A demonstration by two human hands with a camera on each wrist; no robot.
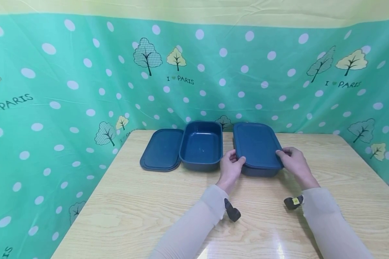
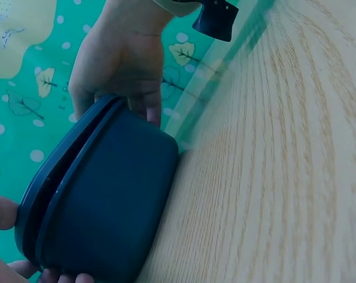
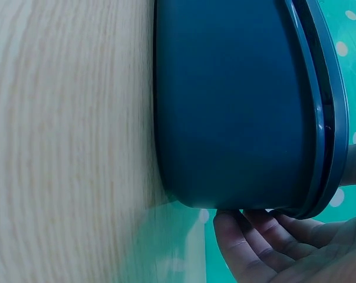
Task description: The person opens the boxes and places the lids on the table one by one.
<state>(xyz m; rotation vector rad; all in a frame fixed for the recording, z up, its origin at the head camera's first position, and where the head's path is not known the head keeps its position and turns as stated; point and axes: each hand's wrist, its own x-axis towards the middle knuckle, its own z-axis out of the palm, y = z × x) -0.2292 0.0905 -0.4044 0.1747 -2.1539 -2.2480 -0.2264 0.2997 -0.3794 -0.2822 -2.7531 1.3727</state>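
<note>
A dark blue food container (image 3: 237, 106) stands on the table at the right, with a matching lid (image 1: 257, 144) lying over its top. A narrow dark gap shows between lid and rim in both wrist views. My left hand (image 1: 231, 166) grips the near left corner, its thumb on the lid's edge and fingertips against the container's side. At the near right corner my right hand (image 1: 293, 162) holds the lidded container likewise, its fingers (image 3: 263, 242) along the side wall. Left of them sits a second blue container (image 1: 201, 166), uncovered, with nothing inside.
Another blue lid (image 1: 162, 149) lies flat at the left, its edge beside the uncovered container. All stand near the back of the wooden table (image 1: 142, 212). A green dotted curtain (image 1: 214, 68) hangs close behind the table and along its sides.
</note>
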